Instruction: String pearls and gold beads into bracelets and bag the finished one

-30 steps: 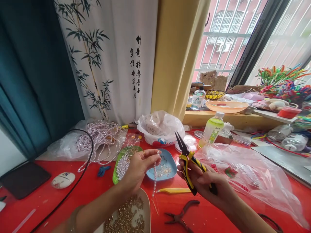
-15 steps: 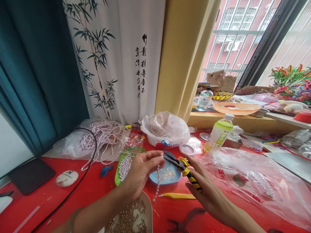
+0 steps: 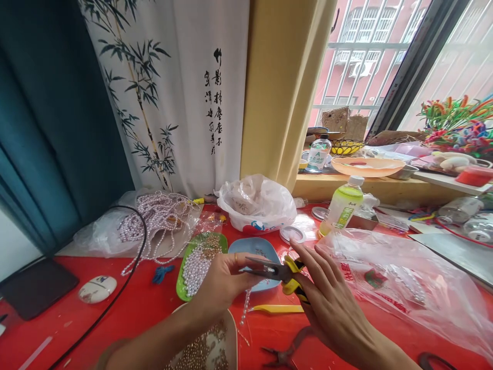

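I see the left hand [image 3: 223, 280] closed in a pinch on a pearl strand [image 3: 245, 307], which dangles from its fingertips over the red table [image 3: 127, 308], just in front of the blue dish [image 3: 254, 247]. The right hand [image 3: 331, 308] grips yellow pliers [image 3: 287, 271], whose nose points left and reaches that pinch. Tweezers [image 3: 277, 309] lie on the table just below.

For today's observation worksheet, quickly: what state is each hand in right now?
Left hand: closed, pinching a short pearl strand that hangs down.
Right hand: closed on the yellow-handled pliers, nose pointing toward the other hand.
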A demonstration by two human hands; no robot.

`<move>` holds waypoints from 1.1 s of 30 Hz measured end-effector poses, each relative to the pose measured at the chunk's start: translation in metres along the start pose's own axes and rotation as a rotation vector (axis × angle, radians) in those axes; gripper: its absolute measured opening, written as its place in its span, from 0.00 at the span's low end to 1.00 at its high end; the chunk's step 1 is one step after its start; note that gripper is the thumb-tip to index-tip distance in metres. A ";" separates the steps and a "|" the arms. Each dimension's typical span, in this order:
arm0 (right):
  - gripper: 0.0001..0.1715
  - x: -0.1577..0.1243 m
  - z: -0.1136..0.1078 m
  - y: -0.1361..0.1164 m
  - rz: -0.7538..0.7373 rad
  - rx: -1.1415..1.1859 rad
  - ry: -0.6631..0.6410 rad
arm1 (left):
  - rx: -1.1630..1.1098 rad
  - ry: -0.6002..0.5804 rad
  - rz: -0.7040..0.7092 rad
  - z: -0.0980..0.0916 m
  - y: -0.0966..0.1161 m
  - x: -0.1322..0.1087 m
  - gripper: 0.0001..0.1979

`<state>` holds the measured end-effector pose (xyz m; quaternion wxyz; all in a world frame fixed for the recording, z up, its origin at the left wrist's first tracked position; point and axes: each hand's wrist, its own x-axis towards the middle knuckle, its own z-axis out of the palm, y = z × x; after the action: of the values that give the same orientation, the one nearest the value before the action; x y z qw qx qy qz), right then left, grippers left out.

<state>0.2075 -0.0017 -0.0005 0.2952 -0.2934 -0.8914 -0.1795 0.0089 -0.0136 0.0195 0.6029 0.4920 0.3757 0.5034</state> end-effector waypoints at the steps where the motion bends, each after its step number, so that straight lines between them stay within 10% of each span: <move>1: 0.19 0.001 -0.001 -0.001 -0.005 -0.026 0.010 | 0.027 -0.008 0.012 0.000 0.001 -0.001 0.07; 33: 0.17 0.005 -0.008 -0.006 -0.033 -0.211 0.008 | 0.001 -0.109 -0.058 0.003 0.012 -0.004 0.07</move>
<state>0.2042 -0.0081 0.0081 0.2632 -0.3076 -0.8710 -0.2784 0.0076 -0.0179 0.0321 0.6364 0.5080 0.3566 0.4580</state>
